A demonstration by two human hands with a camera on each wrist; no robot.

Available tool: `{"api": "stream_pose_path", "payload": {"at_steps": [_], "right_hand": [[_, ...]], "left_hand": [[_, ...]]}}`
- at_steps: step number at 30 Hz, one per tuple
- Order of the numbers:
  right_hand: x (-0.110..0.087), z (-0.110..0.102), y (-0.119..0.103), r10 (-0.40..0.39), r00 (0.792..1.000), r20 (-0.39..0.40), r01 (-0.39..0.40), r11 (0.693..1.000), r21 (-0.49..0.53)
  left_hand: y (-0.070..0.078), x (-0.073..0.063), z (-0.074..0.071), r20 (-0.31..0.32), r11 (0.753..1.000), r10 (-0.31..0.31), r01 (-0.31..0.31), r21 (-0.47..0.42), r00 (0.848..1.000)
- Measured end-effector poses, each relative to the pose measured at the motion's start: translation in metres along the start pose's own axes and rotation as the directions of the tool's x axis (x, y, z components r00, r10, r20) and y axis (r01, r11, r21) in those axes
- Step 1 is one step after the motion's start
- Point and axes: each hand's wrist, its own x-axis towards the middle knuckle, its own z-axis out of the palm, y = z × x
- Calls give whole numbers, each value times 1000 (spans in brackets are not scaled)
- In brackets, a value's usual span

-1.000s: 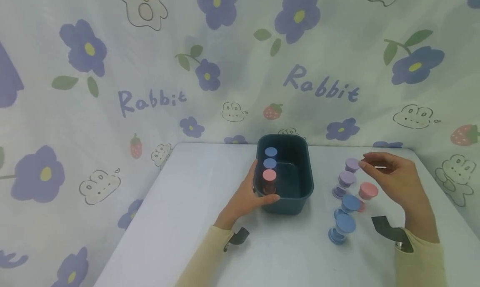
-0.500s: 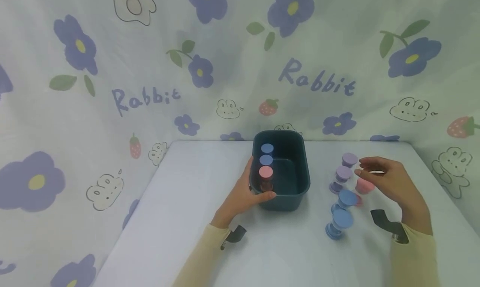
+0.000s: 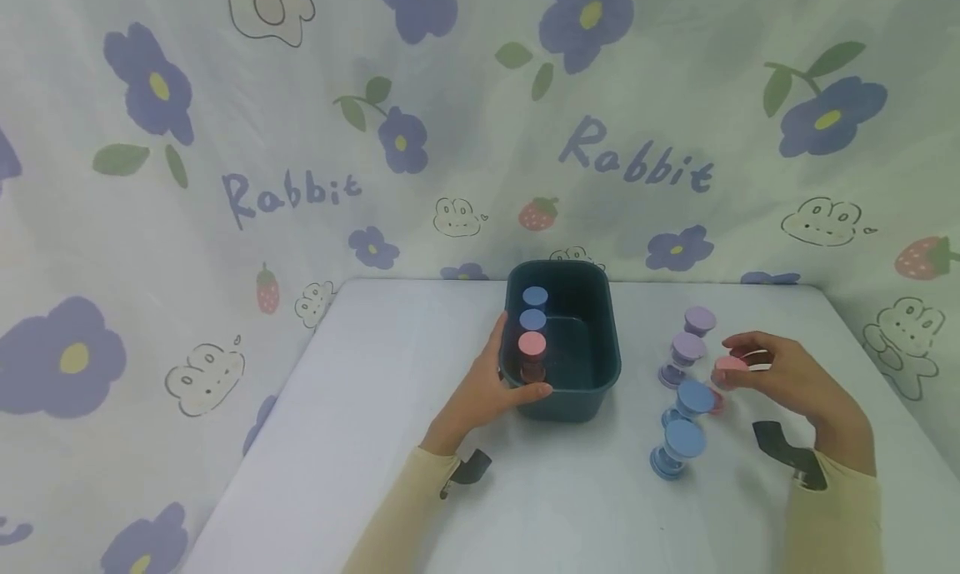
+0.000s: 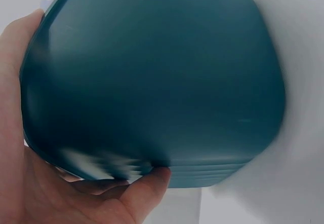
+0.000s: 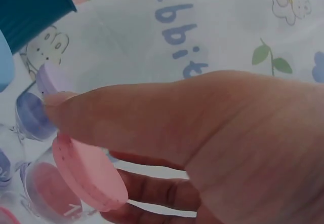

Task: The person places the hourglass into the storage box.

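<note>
My left hand holds the near left corner of a dark teal bin, thumb over its rim and fingers along its outer side. Inside, a pink-lidded jar and two blue-lidded jars stand in a row by the left wall. On the right, my right hand pinches the pink lid of a small clear jar, thumb on one side and fingers on the other. That jar stands upright on the table; the hand partly covers it.
Two purple-lidded jars stand behind and left of the right hand. Closer to me are two blue-lidded jars. The white table ends at a hanging cloth printed with flowers and rabbits.
My right hand has moved from beside the far purple lid down and nearer to the pink-lidded jar, and its fingers have closed around the lid. The left hand keeps its hold.
</note>
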Motion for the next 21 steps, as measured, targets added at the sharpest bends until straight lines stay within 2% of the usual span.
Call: {"api": "stream_pose_path", "payload": {"at_steps": [9,15,21], "right_hand": [[-2,0,5,8,999,46,-6,999,-33],[-4,-3,5,89,994,56,-88,996,-25],[-5,-6,6,137,990,35,-137,990,7]], "left_hand": [[0,0,0,-1,1000,5,-5,4,1000],[0,0,-1,0,1000,-2,2,4,1000],[1,-1,0,-3,1000,-2,2,-5,1000]]}}
